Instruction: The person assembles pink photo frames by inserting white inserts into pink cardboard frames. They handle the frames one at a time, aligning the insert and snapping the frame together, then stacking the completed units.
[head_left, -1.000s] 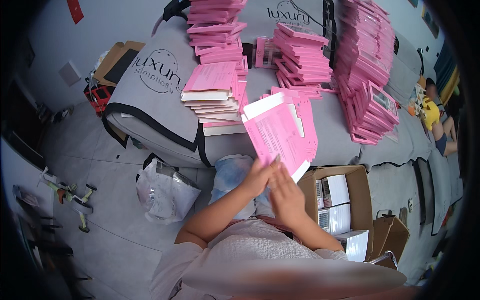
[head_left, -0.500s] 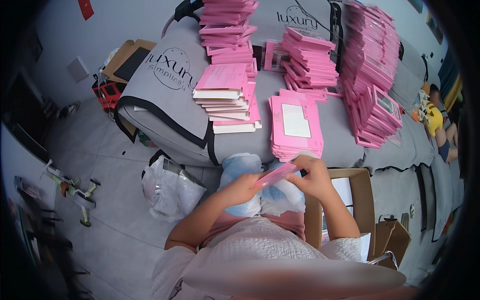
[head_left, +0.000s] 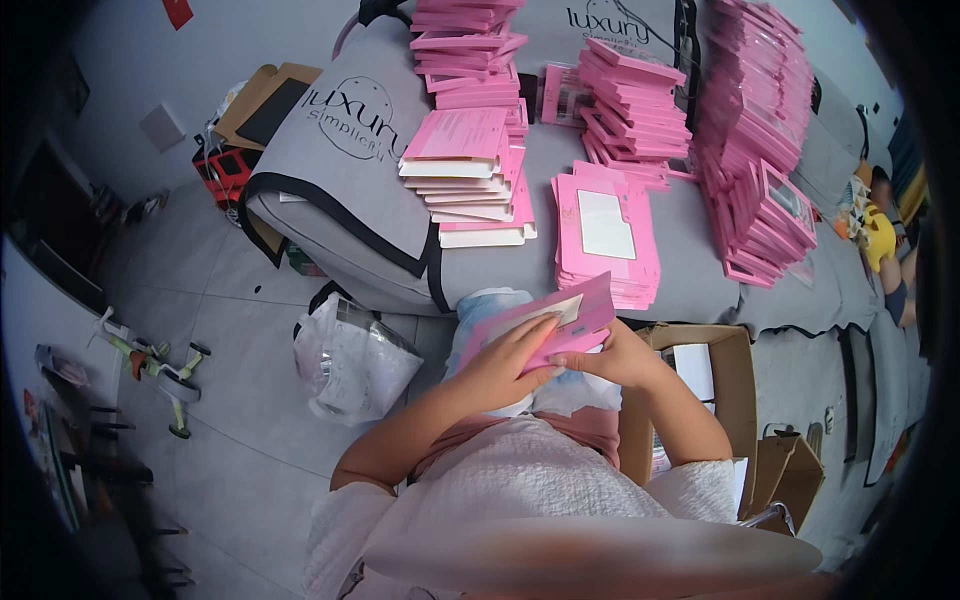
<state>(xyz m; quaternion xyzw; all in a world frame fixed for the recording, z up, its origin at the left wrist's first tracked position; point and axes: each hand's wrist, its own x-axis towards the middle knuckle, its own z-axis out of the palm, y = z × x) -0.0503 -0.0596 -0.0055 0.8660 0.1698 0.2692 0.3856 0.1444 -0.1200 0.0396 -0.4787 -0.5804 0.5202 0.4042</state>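
Turned from nearly edge-on a half-sec. ago, the pink box (head_left: 588,318) now shows its broad face w/ a pale panel, tilted over the person's lap. L hand (head_left: 515,352), which was gripping one end, now lies across that face, fingers together on the pale panel & thumb near the lower edge, so it clasps the box. R hand (head_left: 622,358) pinches the near R end, thumb on the close side; its other fingers are mostly hidden. Just beyond the box, on the grey couch (head_left: 695,235), sits a flat stack of pink sleeves (head_left: 606,225), the top one w/ a pale window. Left of it is a stack of white-edged boxes (head_left: 465,180), w/ a pink tower (head_left: 465,60) rising behind; farther back, a leaning pink stack (head_left: 635,115), & to its right a tall pink pile (head_left: 755,105). On the floor by the R forearm, an open cardboard carton (head_left: 736,400) holds white packs (head_left: 693,372). Left of the knees, also on the floor: a white plastic bag (head_left: 355,360); farther left, a small kids' trike (head_left: 160,365). At far R, a yellow plush (head_left: 879,240) is next to another person's bare leg, partly cut off by the lens rim.
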